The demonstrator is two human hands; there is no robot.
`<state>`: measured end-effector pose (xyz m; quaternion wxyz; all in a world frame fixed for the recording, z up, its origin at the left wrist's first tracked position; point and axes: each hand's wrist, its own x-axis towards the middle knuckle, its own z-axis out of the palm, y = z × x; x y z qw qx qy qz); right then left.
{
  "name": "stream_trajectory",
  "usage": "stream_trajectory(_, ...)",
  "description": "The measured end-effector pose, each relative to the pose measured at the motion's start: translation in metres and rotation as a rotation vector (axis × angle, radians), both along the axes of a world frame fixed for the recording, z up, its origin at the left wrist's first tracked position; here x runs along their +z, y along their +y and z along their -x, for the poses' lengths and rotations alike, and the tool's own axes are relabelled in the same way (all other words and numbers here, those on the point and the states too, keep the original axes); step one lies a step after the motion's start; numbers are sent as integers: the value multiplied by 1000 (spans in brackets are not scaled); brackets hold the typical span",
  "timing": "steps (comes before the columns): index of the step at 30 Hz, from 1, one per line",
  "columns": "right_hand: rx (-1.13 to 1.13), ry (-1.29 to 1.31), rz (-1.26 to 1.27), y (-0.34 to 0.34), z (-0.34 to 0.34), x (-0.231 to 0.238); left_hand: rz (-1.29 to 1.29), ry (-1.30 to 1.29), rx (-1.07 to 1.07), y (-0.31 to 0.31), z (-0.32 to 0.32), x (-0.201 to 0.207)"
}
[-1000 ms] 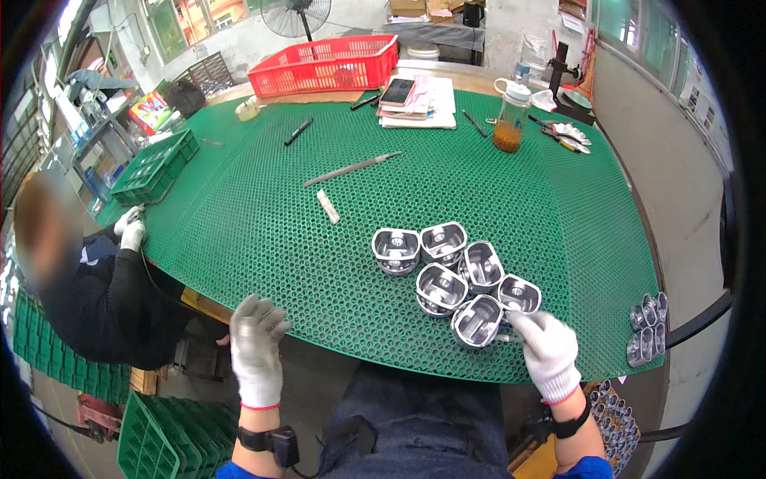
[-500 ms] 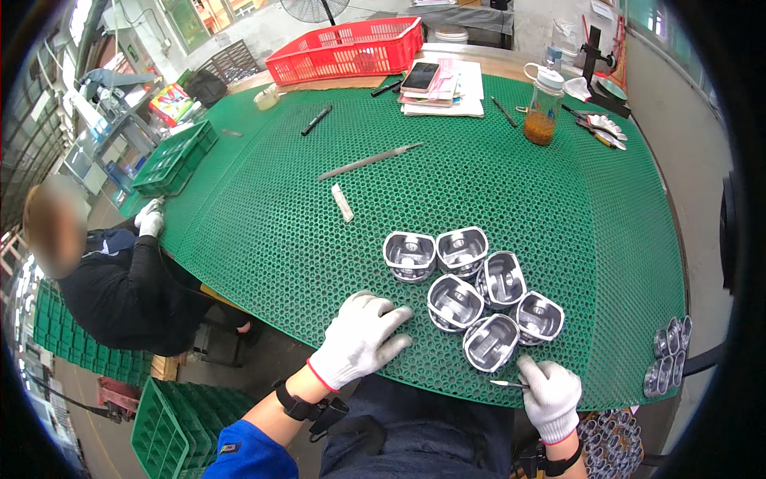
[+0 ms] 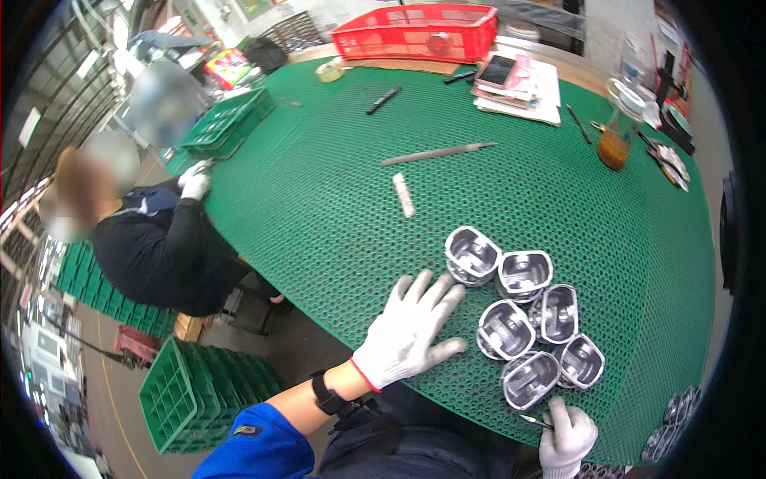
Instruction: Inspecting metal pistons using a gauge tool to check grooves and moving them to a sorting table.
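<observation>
Several silver engine pistons (image 3: 506,330) stand in a cluster on the green mat, open ends up, some touching each other. My left hand (image 3: 408,330), in a white knit glove, is open with fingers spread over the mat. Its fingertips reach close to the far-left piston (image 3: 472,255); whether they touch is unclear. My right hand (image 3: 570,435), also gloved, is closed around a slim tool with a pale pointed tip (image 3: 533,420). That tip is just below the nearest piston (image 3: 532,382). The tool's handle is mostly hidden in my fist.
On the green perforated mat (image 3: 319,184) lie a long file (image 3: 439,153), a whitish stick (image 3: 404,195) and a black marker (image 3: 384,100). A jar with amber contents (image 3: 614,148), papers and a phone (image 3: 497,70), and a red basket (image 3: 415,36) stand farther back. A co-worker (image 3: 152,247) sits left.
My left hand has moved forward, spreading its fingers toward the far-left piston, which now sits turned and tilted differently. My right hand keeps its tool. The whole view has swung left.
</observation>
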<state>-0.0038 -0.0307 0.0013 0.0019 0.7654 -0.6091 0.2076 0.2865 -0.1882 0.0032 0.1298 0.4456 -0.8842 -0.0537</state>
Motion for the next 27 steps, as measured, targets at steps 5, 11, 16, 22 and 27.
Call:
stream_trajectory(5,50,35,118,5,1,-15,72,212,19,10,-11,-4)
stream_trajectory(11,86,-95,153,4,-10,-24,120,678,73,35,-30,-22)
stream_trajectory(16,7,-138,64,-9,-44,-12,-24,946,128,94,-70,-38)
stream_trajectory(22,21,21,-99,-24,-46,4,-386,1190,227,130,-109,-33)
stream_trajectory(27,88,-120,-26,-22,-49,-13,-491,1294,238,143,-114,-38)
